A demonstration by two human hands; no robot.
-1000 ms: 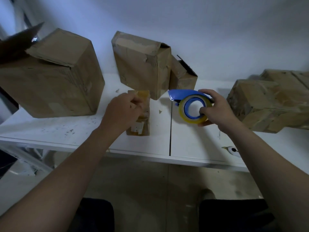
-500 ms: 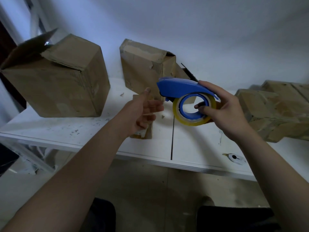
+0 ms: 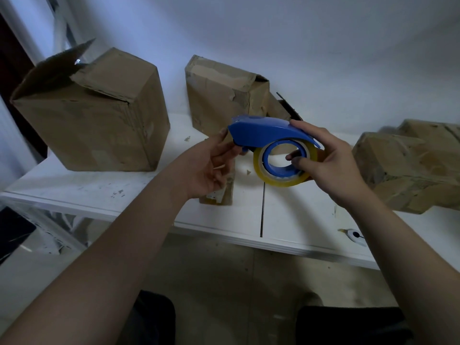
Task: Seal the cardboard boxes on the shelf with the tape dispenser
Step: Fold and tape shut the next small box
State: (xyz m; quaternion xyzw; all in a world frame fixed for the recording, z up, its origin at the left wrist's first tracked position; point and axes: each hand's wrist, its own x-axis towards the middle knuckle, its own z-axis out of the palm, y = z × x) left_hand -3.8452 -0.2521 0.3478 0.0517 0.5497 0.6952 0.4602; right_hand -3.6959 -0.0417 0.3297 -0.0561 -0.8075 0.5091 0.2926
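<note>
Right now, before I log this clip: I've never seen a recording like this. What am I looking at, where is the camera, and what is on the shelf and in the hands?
There is no machine here. A person works bare-handed, and the single picture comes from a wide-angle camera on their head, looking forward and down, so both forearms enter from below. The right hand grips a blue tape dispenser, with a finger inside its tape roll. The left hand pinches the dispenser's front end. On the white shelf stand a large box with one flap raised, a worn middle box, more boxes at right, and a small box partly hidden behind the left hand.
</note>
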